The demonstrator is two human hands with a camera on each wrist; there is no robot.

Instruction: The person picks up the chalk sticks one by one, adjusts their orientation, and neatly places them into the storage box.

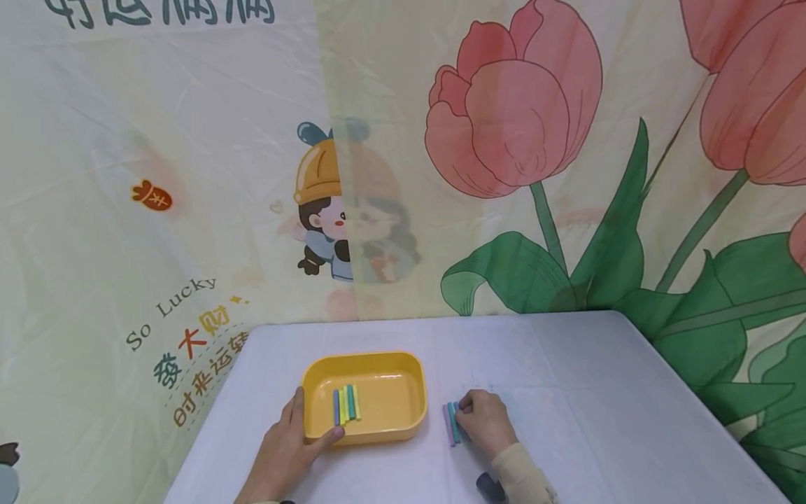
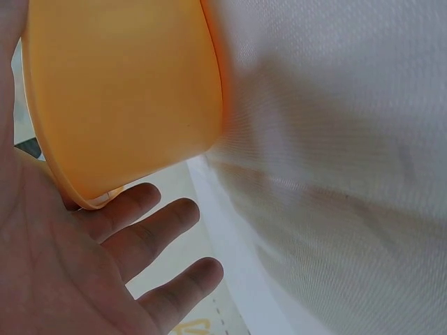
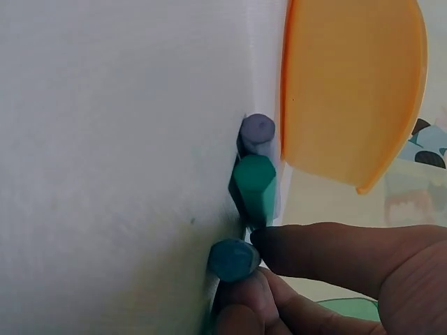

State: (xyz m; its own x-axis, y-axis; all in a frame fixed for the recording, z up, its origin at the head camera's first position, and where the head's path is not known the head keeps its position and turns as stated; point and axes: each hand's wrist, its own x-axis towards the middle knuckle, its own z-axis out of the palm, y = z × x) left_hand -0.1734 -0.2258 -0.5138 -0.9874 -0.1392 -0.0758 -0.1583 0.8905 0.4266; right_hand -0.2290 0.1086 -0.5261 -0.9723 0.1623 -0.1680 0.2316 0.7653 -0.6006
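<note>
1. Rests left hand (image 1: 285, 441) against yellow tray (image 1: 393, 434) — with fingers spread, thumb over rim.
2. Pinches blue stick (image 3: 230, 260) in right hand (image 1: 490, 421) — beside green and purple sticks (image 3: 255, 183) on table (image 1: 567, 392), right of tray.
3. Shows five more sticks (image 1: 350, 404) in tray.

left hand (image 1: 285, 443) on tray (image 1: 392, 399), sticks (image 1: 350, 403) inside

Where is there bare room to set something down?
Free: table right of the right hand; strip between tray and table's back edge; tray floor right of its sticks. Crowded: tray's left half, with left hand at its side; table between tray and right hand, where more sticks lie.
</note>
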